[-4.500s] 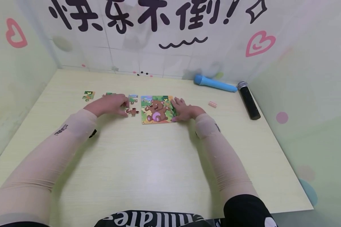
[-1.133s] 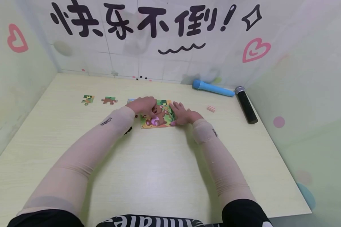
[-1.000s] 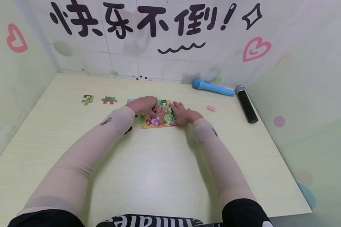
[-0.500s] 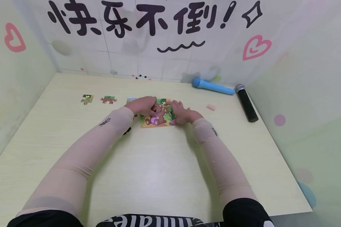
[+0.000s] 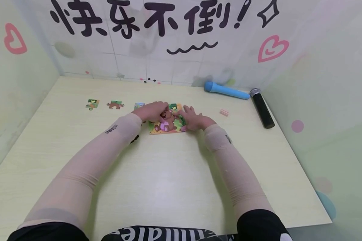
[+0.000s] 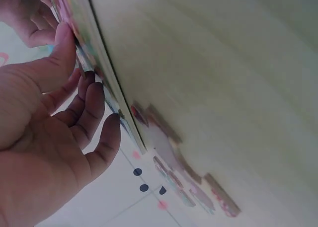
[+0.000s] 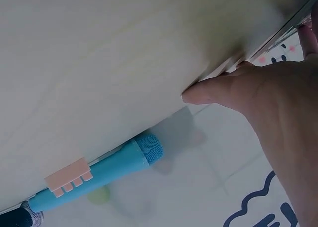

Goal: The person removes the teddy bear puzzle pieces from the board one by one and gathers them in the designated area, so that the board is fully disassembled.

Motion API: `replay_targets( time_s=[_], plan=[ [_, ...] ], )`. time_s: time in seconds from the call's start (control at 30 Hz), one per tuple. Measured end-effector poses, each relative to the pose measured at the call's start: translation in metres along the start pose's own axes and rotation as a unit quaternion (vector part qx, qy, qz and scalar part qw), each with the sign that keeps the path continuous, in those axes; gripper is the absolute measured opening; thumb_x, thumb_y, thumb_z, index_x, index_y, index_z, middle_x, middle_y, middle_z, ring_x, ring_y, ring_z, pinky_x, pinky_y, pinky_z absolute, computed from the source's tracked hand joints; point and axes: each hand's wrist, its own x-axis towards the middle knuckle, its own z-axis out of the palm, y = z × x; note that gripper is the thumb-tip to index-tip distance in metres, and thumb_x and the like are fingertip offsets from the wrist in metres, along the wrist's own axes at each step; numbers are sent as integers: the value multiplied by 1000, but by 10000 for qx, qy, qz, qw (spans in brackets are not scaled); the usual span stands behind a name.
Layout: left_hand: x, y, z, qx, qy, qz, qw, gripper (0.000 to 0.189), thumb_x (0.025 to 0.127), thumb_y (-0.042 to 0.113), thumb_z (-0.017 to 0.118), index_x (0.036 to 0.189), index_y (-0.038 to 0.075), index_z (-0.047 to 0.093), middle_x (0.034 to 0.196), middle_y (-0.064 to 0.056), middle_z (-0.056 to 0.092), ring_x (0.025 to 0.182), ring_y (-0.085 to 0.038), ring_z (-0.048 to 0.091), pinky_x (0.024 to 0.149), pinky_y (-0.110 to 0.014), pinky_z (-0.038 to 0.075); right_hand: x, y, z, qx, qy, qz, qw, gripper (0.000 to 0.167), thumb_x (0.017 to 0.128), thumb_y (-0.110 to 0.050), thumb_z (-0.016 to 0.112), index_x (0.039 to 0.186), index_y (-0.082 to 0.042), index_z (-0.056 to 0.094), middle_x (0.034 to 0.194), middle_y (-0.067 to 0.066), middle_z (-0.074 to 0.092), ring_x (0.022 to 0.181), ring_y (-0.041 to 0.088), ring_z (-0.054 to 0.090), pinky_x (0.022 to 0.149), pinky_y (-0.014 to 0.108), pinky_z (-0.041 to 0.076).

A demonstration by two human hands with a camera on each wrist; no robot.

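Note:
A bear jigsaw puzzle (image 5: pixel 166 130) lies on the table in a shallow square board. My left hand (image 5: pixel 152 111) is over its upper left part. In the left wrist view, thumb and fingers pinch a thin puzzle piece (image 6: pixel 82 67) at the board's surface, mostly hidden by them. My right hand (image 5: pixel 193 118) rests at the puzzle's right edge, fingers spread, with one finger stretched inward towards the bear's head. In the right wrist view its thumb (image 7: pixel 206 91) lies along the board's side.
Loose puzzle pieces lie left of the board: a green-orange one (image 5: pixel 92 104), a brown-green one (image 5: pixel 115 104) and a blue one (image 5: pixel 139 105). A pink toothed block (image 5: pixel 224 112), a blue microphone (image 5: pixel 227 90) and a black microphone (image 5: pixel 262 110) lie to the right.
My left hand has moved right from the loose pieces onto the puzzle, and its fingers have lately shifted a little. One right finger has reached inward over the picture.

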Motion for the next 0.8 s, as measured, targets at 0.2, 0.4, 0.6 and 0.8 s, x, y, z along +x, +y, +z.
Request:
replay_targets(
  time_s=[0.2,0.4,0.6,0.8],
  plan=[
    [0,2,1,9,63,-141,9999,41,92,17,76,123,6,51,116,-10,59,105,-26,54,92,-42,47,0,1,-1,34,62,-27,10000,74,99,-31,64,160,-32,23,168,16,-13,152,43,-14,113,74,1],
    [0,1,2,-150,-40,-134,9998,39,93,14,75,120,8,47,111,-10,58,100,-26,53,86,-40,46,-2,3,0,228,41,-174,9996,74,99,-28,65,159,-36,23,168,17,-11,152,43,-14,113,75,0],
    [3,-2,3,-171,-97,-83,9998,39,94,15,73,120,9,44,105,-10,58,95,-26,53,84,-39,45,-3,3,0,309,159,-277,9990,71,98,-26,67,156,-34,28,168,17,-8,151,46,-12,111,76,0],
    [3,-2,1,-118,-125,-114,9998,42,93,18,75,121,10,44,104,-10,59,95,-26,54,85,-39,45,-2,4,-1,270,178,-208,9993,67,97,-27,67,154,-33,33,169,16,-9,152,46,-11,111,77,0]
  ],
)
